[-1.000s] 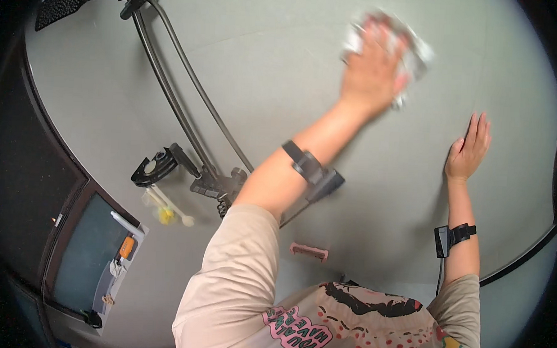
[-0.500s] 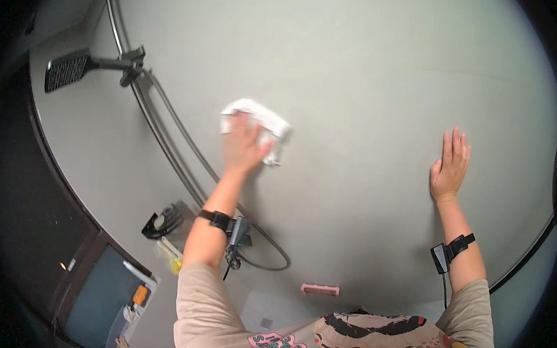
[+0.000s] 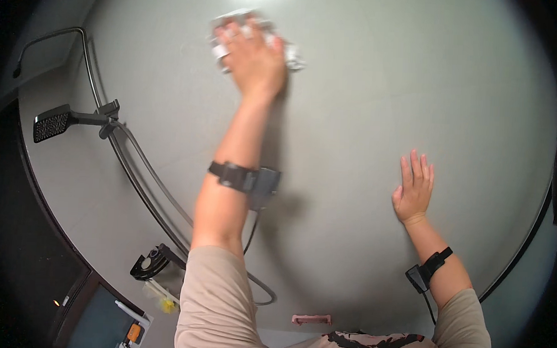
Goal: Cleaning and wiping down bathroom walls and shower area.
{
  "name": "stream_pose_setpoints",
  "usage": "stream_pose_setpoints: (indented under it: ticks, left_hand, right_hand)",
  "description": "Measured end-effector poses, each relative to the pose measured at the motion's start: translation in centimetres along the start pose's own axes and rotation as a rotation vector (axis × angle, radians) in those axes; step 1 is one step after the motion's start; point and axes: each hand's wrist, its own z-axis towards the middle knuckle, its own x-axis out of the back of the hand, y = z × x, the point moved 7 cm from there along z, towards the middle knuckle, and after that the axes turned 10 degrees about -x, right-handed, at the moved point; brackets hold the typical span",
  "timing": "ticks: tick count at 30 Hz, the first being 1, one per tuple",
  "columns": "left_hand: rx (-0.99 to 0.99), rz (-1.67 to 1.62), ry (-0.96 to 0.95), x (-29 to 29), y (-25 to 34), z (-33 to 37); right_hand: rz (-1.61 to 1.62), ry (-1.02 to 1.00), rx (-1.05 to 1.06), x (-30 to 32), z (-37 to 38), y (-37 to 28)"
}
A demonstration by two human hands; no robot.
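Presently, a crumpled white cloth (image 3: 293,58) beneath the left hand (image 3: 254,58) on a smooth grey wall (image 3: 355,115), up and to the right of the rectangular hand shower head (image 3: 52,123), well apart from it. White edges visible beyond the fingertips and past the thumb side; longer direction seemingly from upper left to lower right, exact outline lost in folds and blur. Left hand by far the nearer, directly touching the cloth: open, fingers parted and pointing upward, palm toward the wall. Cannot tell of any fold pinched between fingers. Right hand (image 3: 416,191) well to the right of the hand shower head and lower, bare, fingers extended upward, apparently flat on the wall, nothing visible in its grasp. From there, cloth higher and across, on the side toward the hand shower head. Black strapped device on each forearm, both to the right of the hand shower head and below its level. Just beside the hand shower head, dark riser rail (image 3: 135,181) slanting down rightward, with grey hose (image 3: 161,184) alongside; above it, bent overhead shower pipe (image 3: 89,66). Below it and rightward, dark corner shelf (image 3: 149,266); farther right and lower, narrow pink fitting (image 3: 311,319).
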Motion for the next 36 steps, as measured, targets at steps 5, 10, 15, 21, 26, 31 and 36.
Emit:
stream_pose_setpoints:
  ticks: [5, 10, 15, 21, 26, 31, 36]
  left_hand:
    - [-0.242, -0.189, -0.035, 0.1, 14.1, 2.0]
    - [-0.515, -0.482, -0.026, -0.6, 27.3, -1.5]
    - [-0.732, -0.586, -0.085, -1.1, 31.7, -6.1]
    - [-0.731, -0.534, -0.172, -0.1, 21.9, -1.2]
    - [-0.363, -0.042, -0.052, -0.2, 3.1, 6.3]
    - [0.11, 0.083, -0.024, 1.4, -20.7, 10.6]
    - [0.526, 0.183, -0.102, -1.0, -20.1, 12.3]
  right_hand:
    - [-0.01, -0.014, -0.004, 0.3, 0.0, -0.1]
    - [0.001, 0.006, 0.016, 0.6, 0.0, 0.6]
    - [0.021, 0.034, 0.011, -0.2, -0.2, 0.9]
    - [0.017, -0.008, 0.015, 0.4, 0.1, 0.9]
    - [0.02, -0.006, 0.028, 0.5, 0.1, 0.6]
    - [0.038, 0.007, 0.032, 1.4, 0.2, -0.4]
    - [0.019, -0.009, 0.053, 1.3, -0.1, -0.8]
